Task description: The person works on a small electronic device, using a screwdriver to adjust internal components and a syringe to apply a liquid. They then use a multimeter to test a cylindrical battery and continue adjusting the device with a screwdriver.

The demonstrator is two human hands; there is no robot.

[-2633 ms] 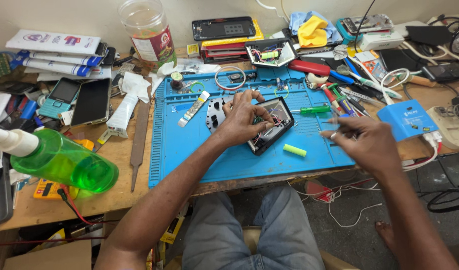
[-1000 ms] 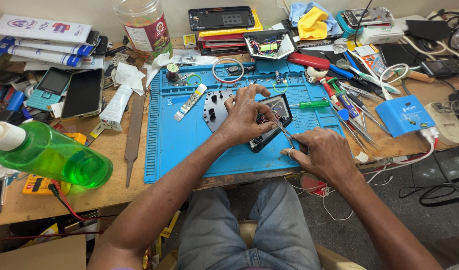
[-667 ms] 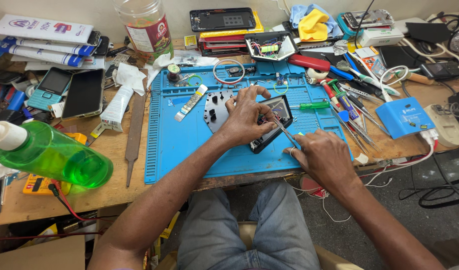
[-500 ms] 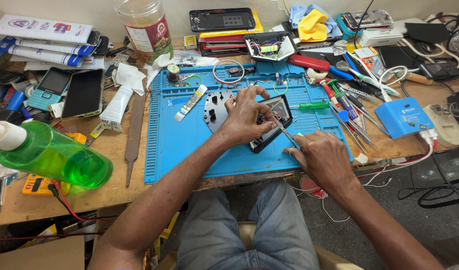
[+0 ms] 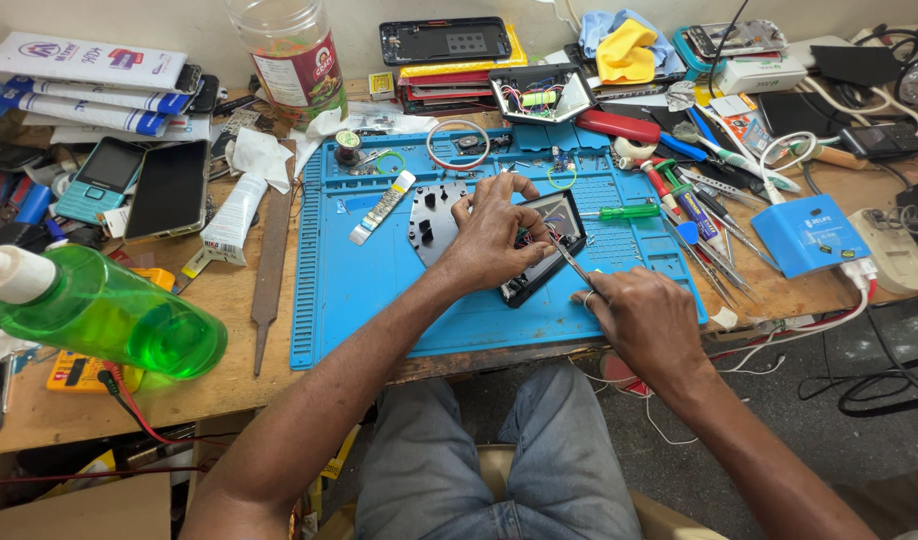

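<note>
On the blue work mat (image 5: 379, 270) lies an opened black device (image 5: 547, 250) with coloured wires inside. My left hand (image 5: 494, 240) rests on its left half and pins it down. My right hand (image 5: 644, 325) grips thin metal tweezers (image 5: 571, 262) whose tips reach into the device's open top. A dark cover plate (image 5: 431, 215) lies just left of my left hand.
A green bottle (image 5: 109, 320) lies at the near left. Phones (image 5: 169, 188) and a white tube (image 5: 229, 215) sit left of the mat. Screwdrivers and tools (image 5: 694, 210) crowd the mat's right edge beside a blue box (image 5: 809, 235). A jar (image 5: 289, 60) stands behind.
My right hand came in from the right side of the mat with the tweezers and now works at the device. My left hand stayed on the device.
</note>
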